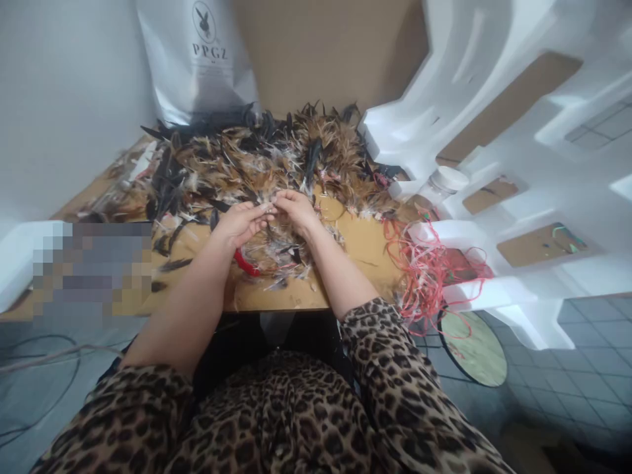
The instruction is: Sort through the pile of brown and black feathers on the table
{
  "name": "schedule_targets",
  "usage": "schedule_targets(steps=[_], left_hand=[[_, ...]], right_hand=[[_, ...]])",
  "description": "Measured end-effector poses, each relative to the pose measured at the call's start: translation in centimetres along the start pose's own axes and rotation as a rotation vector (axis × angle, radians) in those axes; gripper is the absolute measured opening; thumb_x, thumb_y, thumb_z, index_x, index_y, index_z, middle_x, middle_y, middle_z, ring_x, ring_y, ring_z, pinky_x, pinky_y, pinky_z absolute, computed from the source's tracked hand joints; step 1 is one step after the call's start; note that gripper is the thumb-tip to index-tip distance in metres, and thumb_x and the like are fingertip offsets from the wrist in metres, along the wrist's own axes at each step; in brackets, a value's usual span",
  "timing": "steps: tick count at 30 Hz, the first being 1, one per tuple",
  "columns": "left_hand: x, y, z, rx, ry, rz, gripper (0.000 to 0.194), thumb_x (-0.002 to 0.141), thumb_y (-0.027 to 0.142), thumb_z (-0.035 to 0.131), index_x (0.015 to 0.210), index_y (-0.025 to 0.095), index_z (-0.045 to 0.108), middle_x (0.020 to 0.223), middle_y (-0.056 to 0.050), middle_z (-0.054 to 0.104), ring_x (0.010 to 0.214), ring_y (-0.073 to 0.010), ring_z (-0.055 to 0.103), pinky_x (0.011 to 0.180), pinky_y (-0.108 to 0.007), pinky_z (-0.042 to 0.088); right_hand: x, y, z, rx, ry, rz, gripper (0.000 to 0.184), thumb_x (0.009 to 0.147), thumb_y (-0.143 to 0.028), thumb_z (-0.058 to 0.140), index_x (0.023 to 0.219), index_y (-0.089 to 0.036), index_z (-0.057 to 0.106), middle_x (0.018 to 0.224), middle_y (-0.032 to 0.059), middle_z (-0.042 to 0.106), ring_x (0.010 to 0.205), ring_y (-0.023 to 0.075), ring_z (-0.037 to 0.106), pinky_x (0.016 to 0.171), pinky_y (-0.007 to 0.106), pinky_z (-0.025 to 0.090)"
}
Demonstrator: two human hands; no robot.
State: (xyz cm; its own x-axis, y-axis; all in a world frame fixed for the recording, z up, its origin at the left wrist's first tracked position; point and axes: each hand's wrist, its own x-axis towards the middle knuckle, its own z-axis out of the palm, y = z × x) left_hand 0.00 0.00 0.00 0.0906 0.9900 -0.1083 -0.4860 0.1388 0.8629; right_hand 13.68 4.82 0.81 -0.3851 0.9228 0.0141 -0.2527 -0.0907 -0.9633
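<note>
A big heap of brown, black and white feathers (257,158) covers the back of a low wooden table (365,243). My left hand (239,222) and my right hand (297,209) meet over the heap's near edge, fingertips together. Both are closed in a pinch on small feathers (269,209) held between them. Beneath my left wrist lies a red-handled tool (245,264), among loose feathers (281,263) on the table. My sleeves are leopard print.
A tangle of red string (424,270) hangs off the table's right side. White foam packing (494,118) and a white-lidded jar (447,181) stand at the right. A silver bag (197,59) and cardboard (320,52) stand behind. A round mirror (474,345) lies on the tiled floor.
</note>
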Motion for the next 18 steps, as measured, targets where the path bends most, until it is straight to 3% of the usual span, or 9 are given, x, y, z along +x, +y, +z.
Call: schedule_targets(steps=[5,10,18], left_hand=[[-0.3,0.4,0.2,-0.116,-0.028,0.000,0.007,0.074,0.008,0.060,0.078,0.007,0.066,0.072,-0.007,0.066,0.057,-0.0053,0.059,0.051,-0.012,0.046],[-0.8,1.0,0.5,-0.224,-0.106,-0.078,0.009,0.076,0.007,0.057,0.081,0.008,0.065,0.069,-0.004,0.062,0.055,-0.0030,0.055,0.048,-0.009,0.043],[-0.9,1.0,0.4,-0.241,-0.112,-0.113,0.009,0.077,0.006,0.056,0.080,0.008,0.064,0.067,-0.004,0.062,0.054,-0.0026,0.055,0.046,-0.008,0.042]], right_hand=[[-0.6,-0.9,-0.3,0.110,-0.130,0.139,0.025,0.063,-0.030,0.071,0.074,-0.016,0.053,0.061,-0.0041,0.060,0.049,0.0034,0.047,0.044,0.013,0.034],[-1.1,-1.4,-0.4,0.209,-0.260,0.168,0.027,0.063,-0.027,0.072,0.080,-0.016,0.054,0.064,-0.0040,0.060,0.051,0.0033,0.046,0.046,0.014,0.036],[-1.0,-1.1,-0.2,0.231,-0.235,0.102,0.028,0.059,-0.025,0.074,0.070,-0.016,0.051,0.056,-0.0050,0.057,0.048,0.0036,0.045,0.046,0.015,0.034]])
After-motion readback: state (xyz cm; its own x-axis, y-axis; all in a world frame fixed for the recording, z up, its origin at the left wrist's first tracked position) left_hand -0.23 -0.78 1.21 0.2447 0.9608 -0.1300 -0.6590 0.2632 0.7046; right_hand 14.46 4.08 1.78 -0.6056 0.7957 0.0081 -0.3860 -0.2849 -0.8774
